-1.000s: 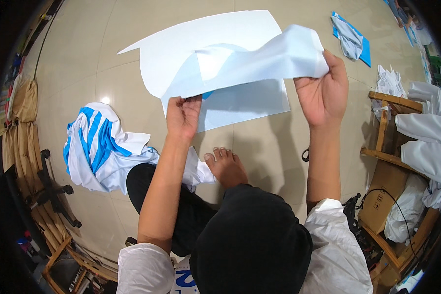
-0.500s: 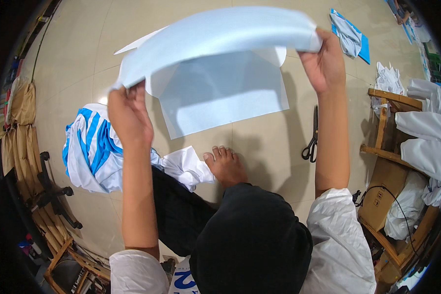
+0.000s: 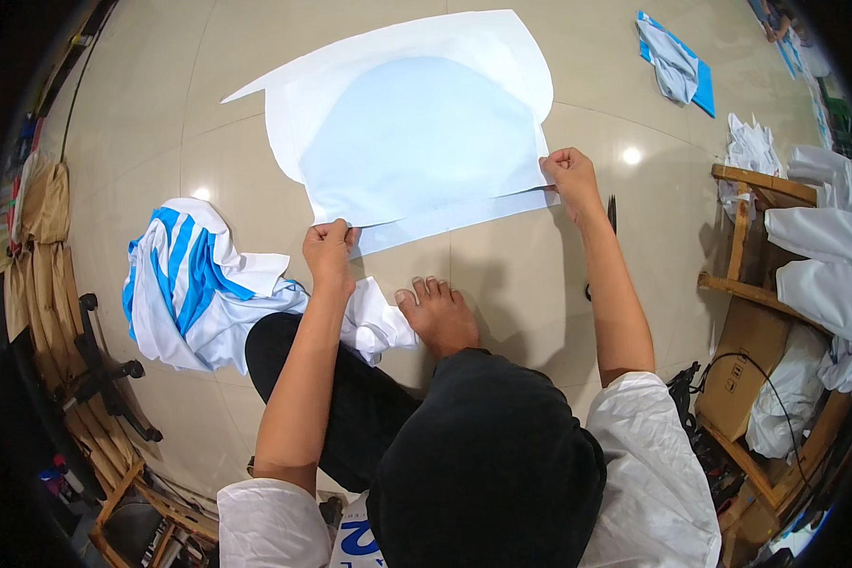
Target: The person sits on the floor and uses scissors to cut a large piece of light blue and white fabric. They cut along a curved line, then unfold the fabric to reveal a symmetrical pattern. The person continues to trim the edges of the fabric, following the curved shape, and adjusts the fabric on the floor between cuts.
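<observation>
A pale blue fabric piece (image 3: 417, 133) lies spread on the floor over a white piece (image 3: 511, 43), with another pale blue strip (image 3: 450, 218) showing under its lower edge. My left hand (image 3: 329, 248) pinches its lower left corner. My right hand (image 3: 570, 180) pinches its lower right corner. Black scissors (image 3: 612, 210) lie beside my right forearm, partly hidden by it. My bare foot (image 3: 440, 317) rests just below the fabric.
A blue-striped fabric pile (image 3: 189, 275) sits left, near a chair base (image 3: 95, 360). A blue bundle (image 3: 677, 66) lies upper right. Wooden frames (image 3: 734, 246) with white fabric and a cardboard box (image 3: 738, 369) line the right. A person's hand (image 3: 774, 33) shows at the top right edge.
The raised pale blue piece has come down flat over the white one. Both my hands first moved up and apart, then came lower and closer together.
</observation>
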The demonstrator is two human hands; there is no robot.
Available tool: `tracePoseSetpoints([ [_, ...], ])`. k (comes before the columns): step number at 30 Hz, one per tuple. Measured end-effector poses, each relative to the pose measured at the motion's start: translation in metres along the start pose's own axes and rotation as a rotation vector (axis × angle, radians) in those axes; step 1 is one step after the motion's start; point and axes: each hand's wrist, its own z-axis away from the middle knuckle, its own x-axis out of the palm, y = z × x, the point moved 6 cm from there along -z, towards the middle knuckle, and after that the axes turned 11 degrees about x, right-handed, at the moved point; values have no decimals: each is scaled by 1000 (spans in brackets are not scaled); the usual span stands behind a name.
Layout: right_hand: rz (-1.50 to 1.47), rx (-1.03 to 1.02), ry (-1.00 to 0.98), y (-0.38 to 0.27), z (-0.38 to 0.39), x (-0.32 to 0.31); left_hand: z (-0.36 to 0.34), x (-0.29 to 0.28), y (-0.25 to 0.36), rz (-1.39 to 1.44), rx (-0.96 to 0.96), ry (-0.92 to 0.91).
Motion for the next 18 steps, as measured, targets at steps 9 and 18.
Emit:
tracePoseSetpoints([
  [9, 169, -121, 153, -7, 12, -6, -5, -1, 6, 1, -63, 44],
  [18, 365, -200, 211, 6, 18, -24, 7, -12, 26, -350, 8, -114],
])
